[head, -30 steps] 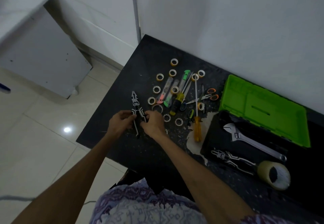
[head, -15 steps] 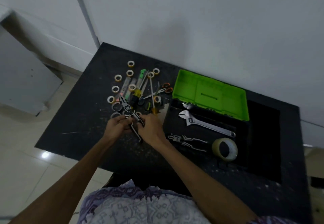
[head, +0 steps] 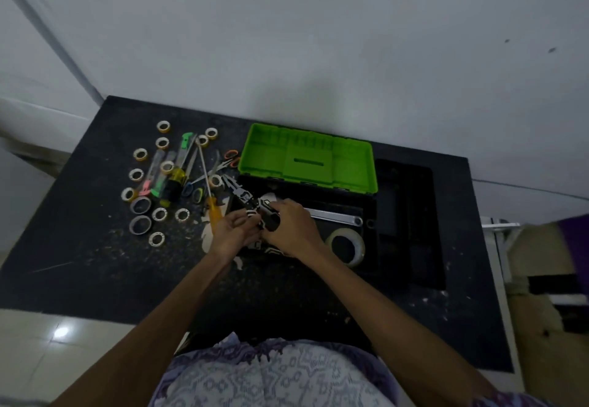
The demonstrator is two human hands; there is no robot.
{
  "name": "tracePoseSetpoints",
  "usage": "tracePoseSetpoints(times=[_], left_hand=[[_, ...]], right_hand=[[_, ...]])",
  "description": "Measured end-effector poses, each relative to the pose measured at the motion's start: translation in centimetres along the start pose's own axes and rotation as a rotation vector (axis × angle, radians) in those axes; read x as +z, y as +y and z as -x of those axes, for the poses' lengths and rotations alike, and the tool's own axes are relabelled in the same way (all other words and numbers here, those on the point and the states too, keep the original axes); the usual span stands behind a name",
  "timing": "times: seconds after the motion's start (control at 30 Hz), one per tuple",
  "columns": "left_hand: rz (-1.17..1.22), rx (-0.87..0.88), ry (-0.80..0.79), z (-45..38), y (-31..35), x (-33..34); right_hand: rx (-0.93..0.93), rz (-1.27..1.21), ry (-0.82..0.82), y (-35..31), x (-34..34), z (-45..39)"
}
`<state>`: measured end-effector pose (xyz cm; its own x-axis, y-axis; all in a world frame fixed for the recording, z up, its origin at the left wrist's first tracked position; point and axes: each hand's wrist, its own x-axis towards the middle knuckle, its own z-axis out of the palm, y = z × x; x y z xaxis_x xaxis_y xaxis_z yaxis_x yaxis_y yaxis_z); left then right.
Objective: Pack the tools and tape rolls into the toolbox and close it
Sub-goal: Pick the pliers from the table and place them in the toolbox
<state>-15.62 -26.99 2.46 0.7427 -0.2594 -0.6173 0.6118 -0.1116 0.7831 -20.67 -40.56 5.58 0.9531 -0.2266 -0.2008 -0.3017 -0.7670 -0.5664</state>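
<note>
The black-and-white pliers [head: 247, 201] are held over the left edge of the open toolbox [head: 371, 221], handles gripped by both the left hand [head: 231, 231] and right hand [head: 291, 226], fingers curled round them. This looks like the placing step; next they likely need lowering beside the wrench [head: 334, 215] and tape roll [head: 345, 245].

A home work corner: scuffed black table [head: 95, 263] against white wall [head: 318, 40], tiled floor [head: 28, 343].
</note>
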Motion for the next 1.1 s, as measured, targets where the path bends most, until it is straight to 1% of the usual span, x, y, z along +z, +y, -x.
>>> tracePoseSetpoints(times=[0.07, 0.17, 0.23, 0.33, 0.37, 0.43, 0.47, 0.5, 0.57, 0.67, 0.73, 0.97, 1.1], left_hand=[[-0.040, 0.008, -0.011, 0.3, 0.0, 1.6], [-0.093, 0.060, -0.025, 0.1, -0.3, 1.2], [-0.268, 0.165, 0.040, -0.2, -0.9, 0.0], [-0.638, 0.334, 0.204, -0.2, -1.2, -1.9], [-0.733, 0.363, 0.236, -0.2, -1.3, -2.4], [-0.864, 0.352, 0.220, -0.5, -1.9, -3.3], [-0.872, 0.291, 0.182, -0.6, -2.2, -3.5], [-0.830, 0.221, 0.139, -0.8, -2.4, -3.7], [-0.817, 0.147, 0.084, -1.6, -2.9, -4.4], [-0.936, 0.158, 0.039, -3.0, -2.8, -5.6], [-0.953, 0.152, 0.029, -3.1, -2.5, -5.8], [-0.834, 0.141, 0.033, -3.0, -2.6, -5.8], [-0.765, 0.084, 0.027, -3.3, -2.6, -6.0]], right_hand=[[0.005, 0.007, -0.009, 1.7, -1.0, 0.5], [0.030, 0.066, -0.056, 3.1, -1.8, 1.0], [0.052, 0.095, -0.104, 4.4, -2.1, 1.3], [0.065, 0.122, -0.150, 6.1, -2.4, 1.6], [0.074, 0.130, -0.164, 6.5, -2.4, 1.7], [0.083, 0.156, -0.205, 7.1, -2.4, 1.8], [0.079, 0.171, -0.220, 7.3, -2.4, 1.7], [0.076, 0.183, -0.232, 7.5, -2.4, 1.6], [0.073, 0.204, -0.256, 7.5, -2.5, 1.1], [0.060, 0.261, -0.274, 7.3, -2.3, 0.0], [0.054, 0.294, -0.291, 7.2, -2.1, -0.6], [0.039, 0.359, -0.345, 6.8, -1.0, -2.5], [0.040, 0.360, -0.377, 6.9, -0.3, -3.1]])
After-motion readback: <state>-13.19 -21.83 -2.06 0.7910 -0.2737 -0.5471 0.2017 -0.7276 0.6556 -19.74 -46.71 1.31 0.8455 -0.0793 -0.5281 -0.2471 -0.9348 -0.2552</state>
